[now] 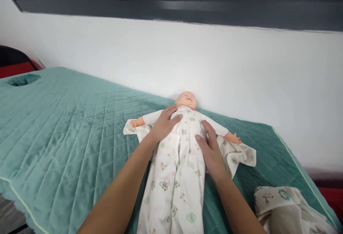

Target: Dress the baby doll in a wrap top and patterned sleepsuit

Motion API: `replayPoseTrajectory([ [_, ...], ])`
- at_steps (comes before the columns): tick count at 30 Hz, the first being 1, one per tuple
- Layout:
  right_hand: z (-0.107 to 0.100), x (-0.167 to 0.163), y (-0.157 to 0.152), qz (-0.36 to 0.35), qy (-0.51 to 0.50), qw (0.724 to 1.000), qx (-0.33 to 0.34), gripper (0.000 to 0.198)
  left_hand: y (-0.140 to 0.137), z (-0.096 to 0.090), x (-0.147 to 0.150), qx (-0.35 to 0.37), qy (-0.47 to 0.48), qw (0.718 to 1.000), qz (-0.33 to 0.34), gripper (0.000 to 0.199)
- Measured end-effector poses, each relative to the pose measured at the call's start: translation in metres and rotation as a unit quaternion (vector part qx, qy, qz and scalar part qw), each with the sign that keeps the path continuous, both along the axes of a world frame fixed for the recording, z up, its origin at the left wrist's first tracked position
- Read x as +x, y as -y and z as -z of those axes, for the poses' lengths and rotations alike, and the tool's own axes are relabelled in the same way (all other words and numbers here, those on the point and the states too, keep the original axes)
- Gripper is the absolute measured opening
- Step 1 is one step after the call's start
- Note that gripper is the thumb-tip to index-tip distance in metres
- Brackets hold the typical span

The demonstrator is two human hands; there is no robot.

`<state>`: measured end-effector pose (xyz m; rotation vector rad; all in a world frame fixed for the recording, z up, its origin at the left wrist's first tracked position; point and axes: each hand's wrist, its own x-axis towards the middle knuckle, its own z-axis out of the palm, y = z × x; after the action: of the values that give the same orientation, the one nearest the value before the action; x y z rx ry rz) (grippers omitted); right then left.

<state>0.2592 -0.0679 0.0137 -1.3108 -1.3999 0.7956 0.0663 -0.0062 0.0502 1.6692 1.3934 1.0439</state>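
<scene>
A baby doll [187, 100] lies on its back with its head toward the wall and its arms spread out. White baby trousers [182, 159] printed with little green and pink animals cover it from the chest down. A matching printed baby top [235, 152] is spread out beneath its arms. My left hand [165, 121] rests on the trousers' upper left edge by the doll's chest, fingers stretched and thumb apart. Against the right side of the trousers lies my right hand [210, 146], its thumb and index finger apart; its other fingers are partly hidden.
A green quilted cover [88, 127] spreads over the bed, with a face hole [24, 79] at the far left. Folded printed baby clothing [289, 205] lies at the lower right. A white wall [241, 69] with a dark window frame [214, 3] stands behind.
</scene>
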Motion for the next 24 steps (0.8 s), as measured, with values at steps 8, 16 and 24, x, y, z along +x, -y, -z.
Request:
replayPoseTrajectory([
  [8, -0.006, 0.0, 0.003, -0.042, 0.039, 0.998, -0.037, 0.077, 0.003, 0.012, -0.01, 0.014, 0.021, 0.999, 0.033, 0.047],
  [16, -0.014, -0.004, 0.004, -0.069, 0.094, 0.993, -0.002, 0.071, 0.009, 0.009, 0.002, 0.091, 0.06, 0.994, -0.013, 0.006],
  [24, -0.011, 0.0, 0.003, -0.069, 0.117, 0.991, -0.012, 0.075, 0.014, 0.011, 0.01, 0.193, -0.056, 0.976, -0.085, 0.01],
])
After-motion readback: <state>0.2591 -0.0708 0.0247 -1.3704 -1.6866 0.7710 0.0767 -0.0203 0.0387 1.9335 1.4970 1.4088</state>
